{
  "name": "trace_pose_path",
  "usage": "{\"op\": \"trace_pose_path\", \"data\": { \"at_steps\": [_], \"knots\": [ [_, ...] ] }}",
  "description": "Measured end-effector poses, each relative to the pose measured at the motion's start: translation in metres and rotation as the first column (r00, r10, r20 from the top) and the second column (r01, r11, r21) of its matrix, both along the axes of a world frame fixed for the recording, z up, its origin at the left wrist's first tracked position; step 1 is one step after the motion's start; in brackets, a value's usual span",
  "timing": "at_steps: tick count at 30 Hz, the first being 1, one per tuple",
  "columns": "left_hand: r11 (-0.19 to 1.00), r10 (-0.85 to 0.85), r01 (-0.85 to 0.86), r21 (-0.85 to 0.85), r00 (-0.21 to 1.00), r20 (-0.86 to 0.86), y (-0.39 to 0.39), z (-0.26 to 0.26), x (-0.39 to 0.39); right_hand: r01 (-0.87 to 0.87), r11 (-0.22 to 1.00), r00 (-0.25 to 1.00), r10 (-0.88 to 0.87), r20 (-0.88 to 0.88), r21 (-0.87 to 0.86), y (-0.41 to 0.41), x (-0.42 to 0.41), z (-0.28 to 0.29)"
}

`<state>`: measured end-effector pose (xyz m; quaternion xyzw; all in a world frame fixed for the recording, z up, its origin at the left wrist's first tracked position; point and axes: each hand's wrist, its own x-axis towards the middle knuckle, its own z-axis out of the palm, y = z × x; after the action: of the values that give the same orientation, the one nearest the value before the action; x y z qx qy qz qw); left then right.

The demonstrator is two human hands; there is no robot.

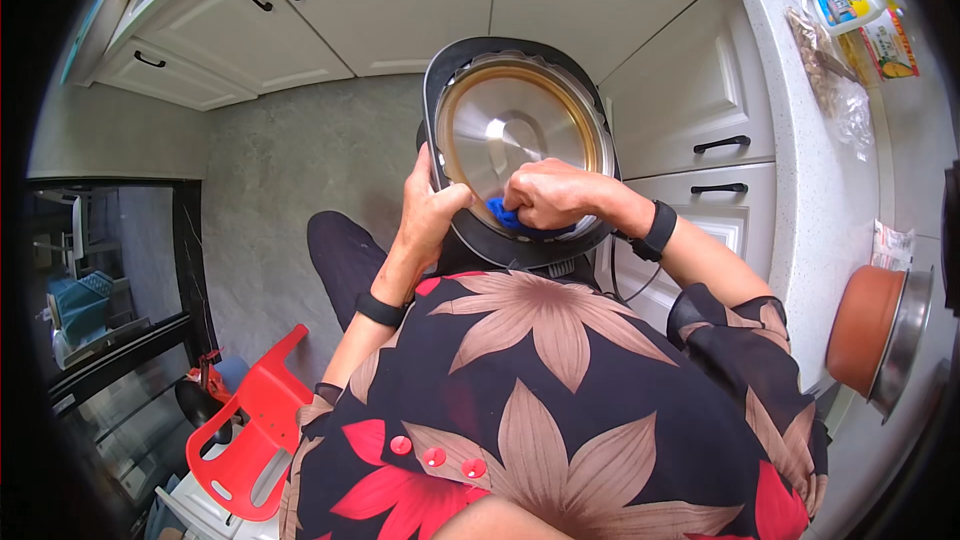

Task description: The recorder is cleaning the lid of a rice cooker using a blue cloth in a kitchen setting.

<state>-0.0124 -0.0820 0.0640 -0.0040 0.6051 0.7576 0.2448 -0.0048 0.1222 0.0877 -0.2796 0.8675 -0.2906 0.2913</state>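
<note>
A black-cased kitchen appliance with a rounded rim is tilted in front of my torso. Inside its rim sits a round stainless-steel plate, ringed by a brownish, stained-looking band. My left hand grips the casing's left edge, thumb over the rim. In my right hand is a bunched blue cloth, pressed against the lower inner rim. Part of the cloth is hidden under my fingers. A dark cord hangs at the appliance's lower right. What supports it from below is hidden.
White cabinets with black handles stand ahead and to the right. The speckled countertop holds a white bottle, a plastic bag and an orange-brown pot. At lower left is a red plastic chair on the grey floor side.
</note>
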Motion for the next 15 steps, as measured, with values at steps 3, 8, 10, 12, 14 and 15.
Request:
{"op": "trace_pose_path", "data": {
  "at_steps": [3, 8, 10, 12, 14, 15],
  "knots": [
    [1.0, -0.02, 0.019, -0.019, 1.0, -0.022, 0.001, 0.008, 0.003, -0.15, 0.971, 0.986, 0.132, 0.103, 0.184, -0.001, -0.009, 0.009],
    [0.999, -0.033, 0.032, -0.023, 0.998, -0.049, 0.0, 0.003, 0.0, 0.233, 0.963, 0.966, -0.246, -0.086, -0.138, 0.041, -0.038, 0.029],
    [0.998, -0.056, 0.054, -0.026, 0.996, -0.066, -0.001, 0.003, -0.001, 0.371, 0.902, 0.848, -0.425, -0.316, -0.22, 0.05, -0.052, 0.025],
    [0.999, -0.048, 0.046, -0.026, 0.995, -0.082, 0.001, 0.009, 0.001, 0.38, 0.918, 0.721, -0.368, -0.587, -0.109, 0.051, -0.062, -0.001],
    [0.998, -0.055, 0.053, -0.027, 0.995, -0.087, 0.005, 0.012, 0.001, 0.341, 0.935, 0.658, -0.167, -0.735, 0.093, 0.055, -0.056, -0.034],
    [0.998, -0.056, 0.054, -0.032, 0.994, -0.092, 0.006, 0.013, 0.001, 0.341, 0.928, 0.649, -0.119, -0.752, 0.148, 0.055, -0.047, -0.047]
  ]
}}
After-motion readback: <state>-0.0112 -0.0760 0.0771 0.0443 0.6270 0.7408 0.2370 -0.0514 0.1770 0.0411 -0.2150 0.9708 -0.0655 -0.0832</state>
